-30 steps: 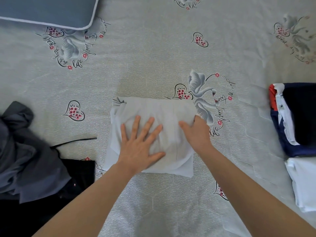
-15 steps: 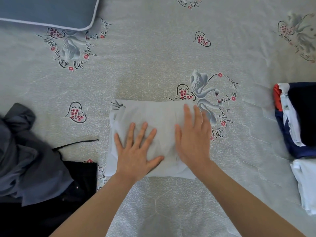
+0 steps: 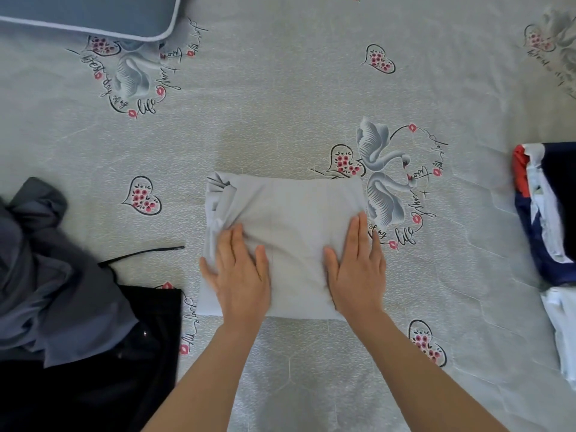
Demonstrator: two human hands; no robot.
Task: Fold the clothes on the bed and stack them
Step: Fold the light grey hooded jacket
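A bedroom in a home, seen from above a made bed.

The bed (image 3: 280,88) fills the whole view, covered in a pale sheet printed with swans, hearts and looping script. A blue piped pillow (image 3: 87,10) lies well beyond the left hand (image 3: 240,275). Household laundry surrounds the hands: a loose heap of grey and black clothes (image 3: 62,291) to the left hand's outer side, and what looks like folded garments (image 3: 548,213) stacked far out past the right hand (image 3: 355,272).
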